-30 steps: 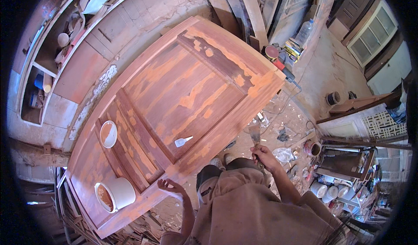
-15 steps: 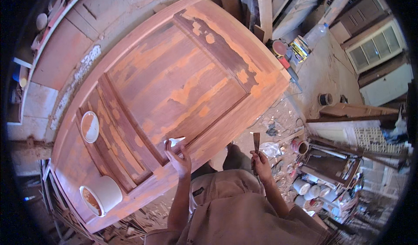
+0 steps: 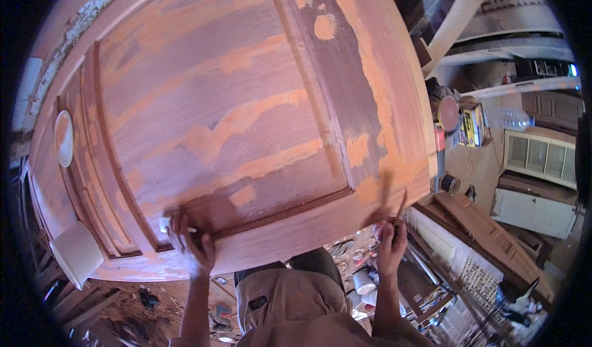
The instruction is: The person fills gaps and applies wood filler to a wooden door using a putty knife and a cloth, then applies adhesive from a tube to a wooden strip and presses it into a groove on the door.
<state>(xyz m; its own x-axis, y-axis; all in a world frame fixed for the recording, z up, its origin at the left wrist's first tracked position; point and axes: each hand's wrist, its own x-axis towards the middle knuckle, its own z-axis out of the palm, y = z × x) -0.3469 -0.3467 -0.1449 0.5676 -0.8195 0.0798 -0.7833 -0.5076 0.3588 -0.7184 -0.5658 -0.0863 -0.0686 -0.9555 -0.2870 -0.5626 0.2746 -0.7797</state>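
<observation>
Before me lies a large reddish-brown wooden panelled door (image 3: 179,82) with orange filler-like smears. My left hand (image 3: 191,242) is over its near moulding, fingers curled round a small white thing (image 3: 164,224) mostly hidden by them. I cannot tell its kind. At the door's near right edge, my right hand (image 3: 391,242) grips a putty knife (image 3: 404,202), its blade pointing up and seen nearly edge-on. Whether the blade touches the wood is unclear. A white bucket (image 3: 77,254) stands at the door's near left, with a round smeared lid (image 3: 64,138) farther up.
Beyond the right edge are a sander with a round disc (image 3: 448,112), a yellow-and-black box (image 3: 471,125) and a plastic bottle (image 3: 517,120). A dark tin (image 3: 449,184), wooden boards (image 3: 493,236) and white containers (image 3: 364,282) crowd the right side. Debris litters the floor.
My view has shifted closer over the door, and both hands now appear farther apart. The putty knife has turned to show its thin edge and now sits by the door's near right edge.
</observation>
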